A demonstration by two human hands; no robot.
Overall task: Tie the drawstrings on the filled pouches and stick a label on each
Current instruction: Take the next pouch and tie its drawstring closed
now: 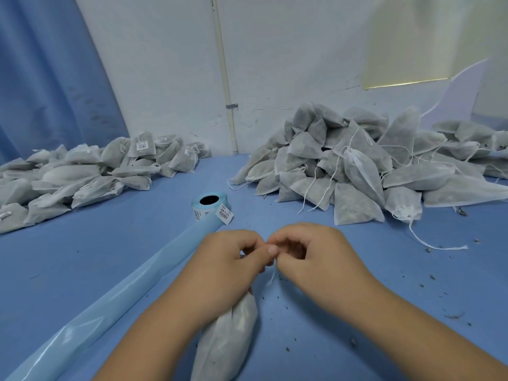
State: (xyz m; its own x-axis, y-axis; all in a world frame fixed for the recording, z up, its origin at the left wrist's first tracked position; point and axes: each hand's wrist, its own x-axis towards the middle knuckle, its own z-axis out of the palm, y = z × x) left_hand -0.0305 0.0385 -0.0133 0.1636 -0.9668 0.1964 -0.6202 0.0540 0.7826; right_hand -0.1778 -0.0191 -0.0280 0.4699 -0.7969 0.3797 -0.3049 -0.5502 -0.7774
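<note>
A filled grey-white pouch (226, 339) lies on the blue table between my forearms, its neck hidden under my left hand. My left hand (228, 265) grips the neck and pinches the white drawstring (271, 279) with curled fingers. My right hand (310, 257) meets it fingertip to fingertip and pinches the same string. A short string end hangs below the fingers. A roll of labels (209, 207) stands behind my hands, one barcode label (224, 215) sticking out from it.
A long strip of pale blue backing paper (110, 301) runs from the roll to the lower left. A heap of unlabelled pouches (357, 166) with loose strings lies at the back right. Labelled pouches (82, 174) are piled at the back left. Dark crumbs dot the blue table (398, 270).
</note>
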